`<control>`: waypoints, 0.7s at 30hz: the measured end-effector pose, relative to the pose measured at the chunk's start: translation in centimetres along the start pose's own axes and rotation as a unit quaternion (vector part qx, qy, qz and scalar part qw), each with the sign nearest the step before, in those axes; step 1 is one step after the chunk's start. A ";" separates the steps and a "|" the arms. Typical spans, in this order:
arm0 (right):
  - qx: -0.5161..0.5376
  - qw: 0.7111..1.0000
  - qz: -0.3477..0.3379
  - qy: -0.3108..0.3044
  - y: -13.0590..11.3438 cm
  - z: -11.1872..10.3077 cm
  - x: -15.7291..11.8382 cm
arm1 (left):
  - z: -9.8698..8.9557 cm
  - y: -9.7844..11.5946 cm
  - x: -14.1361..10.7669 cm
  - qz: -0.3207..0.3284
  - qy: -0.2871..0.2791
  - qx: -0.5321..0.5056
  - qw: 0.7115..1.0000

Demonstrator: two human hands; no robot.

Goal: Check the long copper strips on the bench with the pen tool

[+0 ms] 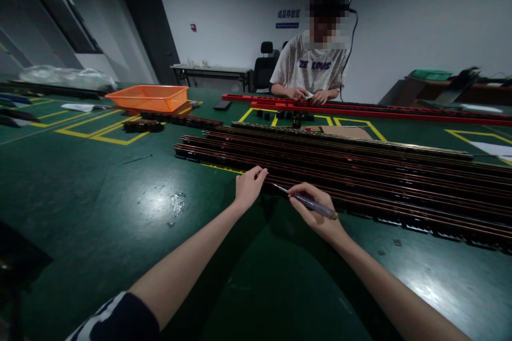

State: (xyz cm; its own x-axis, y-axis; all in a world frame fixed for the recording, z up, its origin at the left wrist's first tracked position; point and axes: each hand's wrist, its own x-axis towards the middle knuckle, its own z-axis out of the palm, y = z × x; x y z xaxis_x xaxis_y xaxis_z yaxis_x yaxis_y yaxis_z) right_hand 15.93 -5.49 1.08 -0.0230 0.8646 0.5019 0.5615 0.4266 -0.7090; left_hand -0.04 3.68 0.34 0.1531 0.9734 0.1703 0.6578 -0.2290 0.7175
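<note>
Our sleeve (120, 319), dark cloth banded in white, at the near left edge. Our desk (132, 234), broad, smooth and green, with glossy light patches and a small wet-looking smear near our left forearm.

Our right hand (318, 216): grip closed around one slim tool (316, 206), its rounded handle smoky and translucent, its thin metal shaft tapering toward our left hand. Our left hand (250, 187): grip pinched, thumb and forefinger together at the near edge of the rails; we cannot tell whether anything small sits between them.

Rails (344, 173), a bundle: long, narrow, straight, dark, with coppery glossy edges, lying side by side on the desk just beyond our hands and running off to the right. The tool's point is just beside their near edge.

Beyond these, we list: a brown cardboard sheet (348, 132), flat; small black blocks (283, 115); a short dark bundle (143, 126) at left; an orange basket (148, 98), plastic, rectangular, with sloping sides; long red bars (372, 111), straight, with dark inserts; crumpled clear plastic wrap (68, 77) at far left.

Across the desk, one person (310, 66) in a pale printed T-shirt, both hands together at a small white piece (309, 95).
</note>
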 end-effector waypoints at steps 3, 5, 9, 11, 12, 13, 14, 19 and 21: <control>0.013 1.000 0.020 -0.001 -0.2 -0.1 0.0 | 0.0 0.1 -0.1 0.000 0.002 0.000 1.000; 0.020 0.999 0.030 -0.003 -0.3 -0.1 0.0 | 0.0 0.1 -0.1 0.000 0.001 -0.005 1.000; 0.008 0.999 0.026 -0.020 -0.4 0.0 0.0 | 0.0 0.1 -0.2 0.000 0.002 -0.007 1.000; 0.001 0.999 0.023 -0.027 -0.4 0.0 0.1 | 0.1 0.1 -0.2 0.000 0.002 -0.009 1.000; -0.001 0.999 0.023 -0.028 -0.4 0.0 0.1 | 0.1 0.1 -0.2 0.000 0.001 -0.012 1.000; -0.002 0.999 0.023 -0.028 -0.4 0.0 0.1 | 0.1 0.1 -0.1 0.000 0.000 -0.014 1.000; -0.002 0.999 0.024 -0.027 -0.4 0.0 0.1 | 0.1 0.1 -0.1 -0.001 -0.001 -0.015 1.000; 0.023 0.999 0.038 -0.013 0.0 -0.3 -0.1 | -0.2 0.4 -0.3 -0.003 -0.009 0.000 1.000; 0.028 0.999 0.041 -0.004 0.1 -0.3 -0.1 | -0.2 0.5 -0.3 -0.004 -0.012 0.001 1.000</control>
State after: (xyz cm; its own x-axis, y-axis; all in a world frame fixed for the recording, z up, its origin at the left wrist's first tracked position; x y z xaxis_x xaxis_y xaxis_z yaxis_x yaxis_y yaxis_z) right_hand 16.23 -5.68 1.11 0.0143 0.8992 0.4374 0.5151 0.3683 -0.7740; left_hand 0.06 3.24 0.79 0.1647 0.9752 0.1481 0.6612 -0.2206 0.7171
